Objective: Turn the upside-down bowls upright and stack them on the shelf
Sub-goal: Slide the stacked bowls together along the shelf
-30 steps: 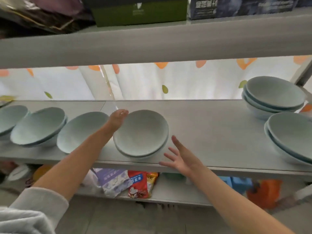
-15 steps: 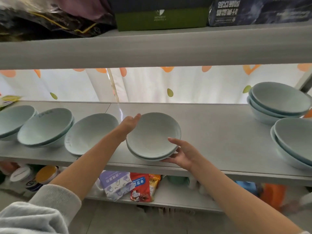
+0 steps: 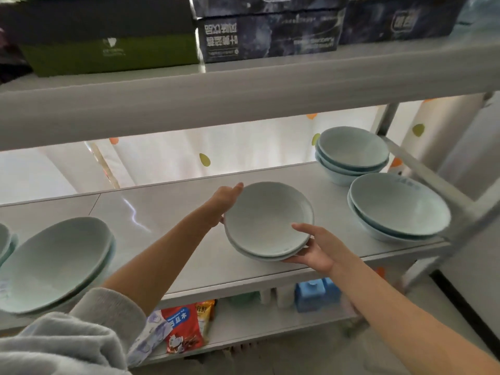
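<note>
Grey metal shelving fills the view, and its middle shelf (image 3: 173,228) is a smooth, pale, slightly glossy board with a white curtain (image 3: 243,147) dotted in orange and green hanging behind it. Over the centre of that shelf, a pair of nested bowls (image 3: 266,219) is held between both hands, tilted so the open mouth faces the camera. They are pale blue-green, shallow and wide with a matte, faintly speckled inside, and the rim of the lower bowl shows as a thin second edge under the upper one. The left hand (image 3: 223,203) presses against the left rim with its fingers running up the far side; its grip is closed on the bowls. The right hand (image 3: 315,249) cups the lower right edge from beneath, thumb lying over the rim, so that grip is clamped on the bowls too. Whether the base touches the shelf cannot be told. To the right, upright, stand a stack at the back (image 3: 351,152) and a nearer stack (image 3: 397,207) with a small blue mark inside its top bowl. At the left edge another stack of the same colour (image 3: 54,263) sits upright, partly behind a grey fleece sleeve (image 3: 81,336). Dark boxes (image 3: 267,31) and a green box (image 3: 108,52) sit on the shelf above; snack packets (image 3: 184,328) lie on the one below.
</note>
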`<state>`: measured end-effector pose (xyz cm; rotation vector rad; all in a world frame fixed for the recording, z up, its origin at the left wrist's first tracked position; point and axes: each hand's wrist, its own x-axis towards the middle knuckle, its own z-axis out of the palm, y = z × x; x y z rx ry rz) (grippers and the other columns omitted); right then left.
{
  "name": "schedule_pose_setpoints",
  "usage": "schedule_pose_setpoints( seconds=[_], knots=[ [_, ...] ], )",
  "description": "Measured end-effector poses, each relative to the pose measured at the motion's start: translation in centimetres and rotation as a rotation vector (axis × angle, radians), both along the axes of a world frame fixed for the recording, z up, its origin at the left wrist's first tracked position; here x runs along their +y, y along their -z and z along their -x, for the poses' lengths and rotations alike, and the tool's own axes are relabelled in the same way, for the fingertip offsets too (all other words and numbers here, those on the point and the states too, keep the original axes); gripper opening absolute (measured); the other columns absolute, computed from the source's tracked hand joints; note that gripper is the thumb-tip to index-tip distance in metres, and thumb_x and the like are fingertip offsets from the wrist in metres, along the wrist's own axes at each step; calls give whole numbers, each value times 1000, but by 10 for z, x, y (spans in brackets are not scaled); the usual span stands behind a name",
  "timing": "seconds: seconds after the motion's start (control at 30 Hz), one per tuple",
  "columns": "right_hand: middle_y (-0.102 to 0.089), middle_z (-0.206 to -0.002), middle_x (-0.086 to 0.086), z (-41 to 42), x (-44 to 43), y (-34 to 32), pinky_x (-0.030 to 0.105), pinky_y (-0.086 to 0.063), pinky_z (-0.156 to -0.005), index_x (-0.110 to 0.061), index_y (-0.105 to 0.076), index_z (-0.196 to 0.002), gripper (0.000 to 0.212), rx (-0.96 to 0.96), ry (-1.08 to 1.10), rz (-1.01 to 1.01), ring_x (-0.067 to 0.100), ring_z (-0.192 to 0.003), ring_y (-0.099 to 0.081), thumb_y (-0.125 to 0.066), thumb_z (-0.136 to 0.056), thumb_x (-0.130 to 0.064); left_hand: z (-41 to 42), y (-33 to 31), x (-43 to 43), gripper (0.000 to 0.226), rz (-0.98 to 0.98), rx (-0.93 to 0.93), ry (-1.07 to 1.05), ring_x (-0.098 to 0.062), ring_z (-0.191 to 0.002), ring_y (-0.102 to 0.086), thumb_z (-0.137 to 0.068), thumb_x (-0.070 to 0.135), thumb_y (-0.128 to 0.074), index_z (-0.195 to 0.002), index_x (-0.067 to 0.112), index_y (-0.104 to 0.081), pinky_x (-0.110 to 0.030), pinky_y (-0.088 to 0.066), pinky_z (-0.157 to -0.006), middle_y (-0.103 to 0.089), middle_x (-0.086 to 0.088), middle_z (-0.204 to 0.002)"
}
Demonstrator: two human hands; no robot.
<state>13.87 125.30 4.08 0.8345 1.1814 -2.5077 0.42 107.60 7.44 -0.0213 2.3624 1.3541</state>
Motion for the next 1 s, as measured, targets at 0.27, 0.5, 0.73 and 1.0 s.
schedule_pose_setpoints(
  seconds=[0.27, 0.5, 0.73, 1.0],
  knots=[
    [-53, -123, 25, -14, 56, 3, 61, -54, -70, 0, -47, -127, 49, -11, 130, 19, 41, -113, -52, -64, -80, -4, 0, 0, 70, 55, -1, -22, 107, -27, -89, -58, -100, 46, -36, -119, 1, -60, -29, -46, -59, -60, -11, -102],
    [-55, -118, 22, -21, 69, 6, 54, -57, -70, -2, -50, -124, 44, 72, 125, 57, 40, -110, -54, -61, -82, -2, 4, 5, 83, 55, -3, -25, 126, -27, -88, -57, -100, 46, -37, -117, 0, -61, -29, -46, -64, -58, -12, -100],
    [-59, -103, 14, -41, 35, 50, 44, -59, -73, -2, -58, -106, 68, 104, -9, 210, 25, -100, -58, -86, -44, -1, 1, 13, 66, 34, -52, -28, 53, -25, -100, -49, -101, 44, -34, -98, 17, -54, -39, -42, -87, -52, -6, -102],
    [-38, -143, 17, -23, -34, 37, 52, -40, -105, -15, -32, -142, 103, 47, -259, 242, 31, -134, -38, -79, -53, 5, 0, 9, -19, 30, -33, 219, -219, -20, -85, -39, -100, 38, -40, -76, 20, -42, -31, -31, -75, -43, -10, -91]
  ],
)
